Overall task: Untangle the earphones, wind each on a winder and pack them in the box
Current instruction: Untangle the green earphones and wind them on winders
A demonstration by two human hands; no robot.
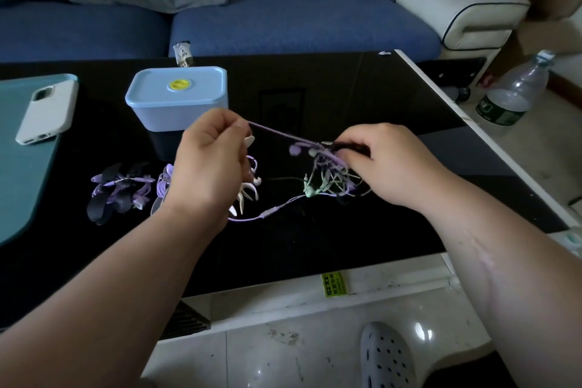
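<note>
Black table [346, 98]; purple cord [277, 133] pinched by left hand [208, 164], earphone tangle [327, 176] by right hand [393, 164].

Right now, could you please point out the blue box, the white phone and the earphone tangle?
blue box [201, 85]: head view, on the lid, right of centre.
white phone [47, 110]: head view, middle of its case back.
earphone tangle [327, 173]: head view, knot of purple and green cords.
</note>
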